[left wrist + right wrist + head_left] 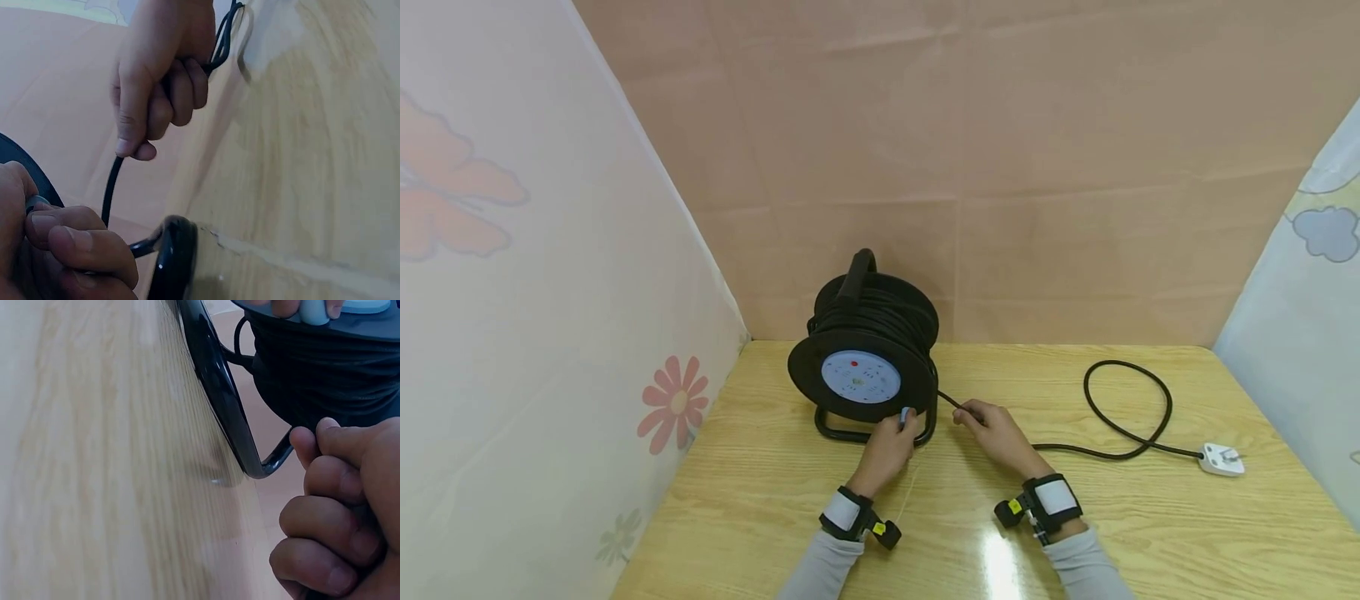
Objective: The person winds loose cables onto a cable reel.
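Note:
A black cable reel [883, 317] stands on the table, wound with black cable, its round pale blue socket panel [861, 390] facing the person. At the lower right of its front disc, the left hand [887, 452] grips a small blue-grey crank knob [906, 411]. In the left wrist view, its fingers curl round that knob. To the right of the reel, the right hand [997, 435] holds the black cable [950, 401], which runs from the reel through its curled fingers [337, 478]. Past this hand the cable lies loosely looped on the table.
The cable ends in a white plug [1221, 459] at the table's right. A black tube stand [842, 435] supports the reel, and a carrying handle [856, 279] rises on top. Behind the wooden table [760, 475] is a brown-covered wall; patterned sheets flank both sides.

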Motion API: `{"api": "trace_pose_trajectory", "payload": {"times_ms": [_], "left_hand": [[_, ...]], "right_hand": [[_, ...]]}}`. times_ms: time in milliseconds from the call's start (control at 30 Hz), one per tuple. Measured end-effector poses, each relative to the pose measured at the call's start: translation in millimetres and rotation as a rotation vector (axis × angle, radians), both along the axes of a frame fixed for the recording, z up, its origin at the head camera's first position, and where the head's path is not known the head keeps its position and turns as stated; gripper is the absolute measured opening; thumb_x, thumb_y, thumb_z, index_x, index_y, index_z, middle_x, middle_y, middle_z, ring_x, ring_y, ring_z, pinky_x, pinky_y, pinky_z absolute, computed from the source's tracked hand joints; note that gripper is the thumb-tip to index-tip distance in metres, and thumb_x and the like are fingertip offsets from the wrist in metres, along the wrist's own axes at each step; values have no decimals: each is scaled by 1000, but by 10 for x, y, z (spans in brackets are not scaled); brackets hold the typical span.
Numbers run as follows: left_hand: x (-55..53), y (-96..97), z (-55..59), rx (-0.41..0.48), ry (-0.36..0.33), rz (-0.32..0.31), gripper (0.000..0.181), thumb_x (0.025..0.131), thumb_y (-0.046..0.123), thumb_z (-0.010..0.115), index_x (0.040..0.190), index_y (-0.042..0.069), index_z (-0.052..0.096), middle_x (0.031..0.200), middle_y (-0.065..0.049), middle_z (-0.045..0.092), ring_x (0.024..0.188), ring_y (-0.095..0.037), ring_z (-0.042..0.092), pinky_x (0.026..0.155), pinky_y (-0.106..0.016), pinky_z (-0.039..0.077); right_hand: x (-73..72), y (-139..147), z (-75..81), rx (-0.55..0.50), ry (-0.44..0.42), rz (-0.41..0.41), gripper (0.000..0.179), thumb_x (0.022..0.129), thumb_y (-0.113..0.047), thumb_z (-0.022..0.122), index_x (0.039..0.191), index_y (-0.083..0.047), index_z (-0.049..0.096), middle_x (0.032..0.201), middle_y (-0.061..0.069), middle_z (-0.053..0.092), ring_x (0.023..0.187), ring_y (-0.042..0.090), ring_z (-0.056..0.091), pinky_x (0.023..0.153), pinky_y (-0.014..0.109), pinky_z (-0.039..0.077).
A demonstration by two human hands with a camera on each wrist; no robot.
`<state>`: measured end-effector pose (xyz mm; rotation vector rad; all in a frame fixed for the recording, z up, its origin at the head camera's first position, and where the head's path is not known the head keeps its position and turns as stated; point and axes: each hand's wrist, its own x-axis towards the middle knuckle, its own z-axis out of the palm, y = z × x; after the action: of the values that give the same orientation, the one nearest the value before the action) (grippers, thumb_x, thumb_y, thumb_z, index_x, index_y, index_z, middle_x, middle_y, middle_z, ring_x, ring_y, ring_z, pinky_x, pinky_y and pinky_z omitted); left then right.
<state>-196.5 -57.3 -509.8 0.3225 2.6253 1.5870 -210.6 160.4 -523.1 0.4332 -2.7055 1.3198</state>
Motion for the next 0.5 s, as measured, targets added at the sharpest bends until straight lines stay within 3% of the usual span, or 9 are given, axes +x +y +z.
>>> {"api": "trace_pose_trajectory", "payload": {"times_ms": [500], "left_hand": [[1,-105,-79,28,-47,3,57,103,49,33,58,16,44,44,6,39,36,-9,36,37,-23,29]], "right_hand": [[2,12,12,15,0,27,29,100,-34,53,95,-10,69,90,-1,67,77,17,55,66,35,46]]}}
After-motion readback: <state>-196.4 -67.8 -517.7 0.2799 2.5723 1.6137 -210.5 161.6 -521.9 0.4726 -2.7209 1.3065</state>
